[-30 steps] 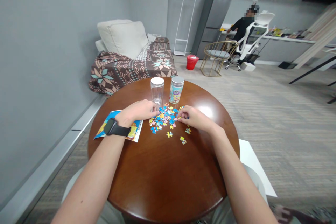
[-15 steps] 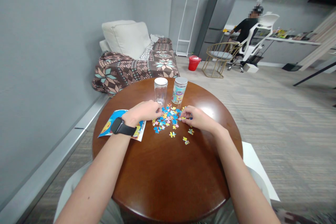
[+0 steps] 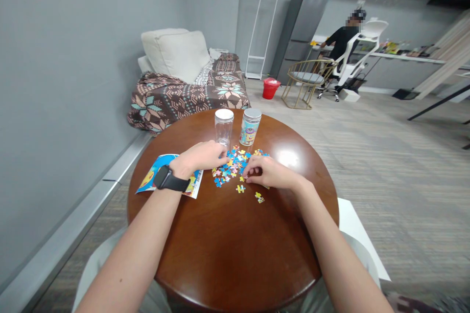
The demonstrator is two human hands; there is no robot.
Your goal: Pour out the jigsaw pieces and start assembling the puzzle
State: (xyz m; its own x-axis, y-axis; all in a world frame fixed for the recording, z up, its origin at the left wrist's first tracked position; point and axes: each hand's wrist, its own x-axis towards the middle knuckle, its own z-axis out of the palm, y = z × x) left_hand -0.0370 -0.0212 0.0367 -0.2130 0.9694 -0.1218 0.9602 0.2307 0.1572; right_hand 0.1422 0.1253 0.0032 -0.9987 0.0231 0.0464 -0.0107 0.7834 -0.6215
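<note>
Left hand (image 3: 209, 155) and right hand (image 3: 268, 172) flank multicoloured, flat jigsaw pieces (image 3: 232, 168) on round, glossy brown bench (image 3: 235, 244); fingers curled, cannot tell whether grasping.

Forms a loose heap of small jigsaw pieces (image 3: 232, 161), blue, yellow and pink; lies scattered on the brown tabletop (image 3: 227, 244), with a partly yellow piece (image 3: 259, 197) apart on the near side.
</note>
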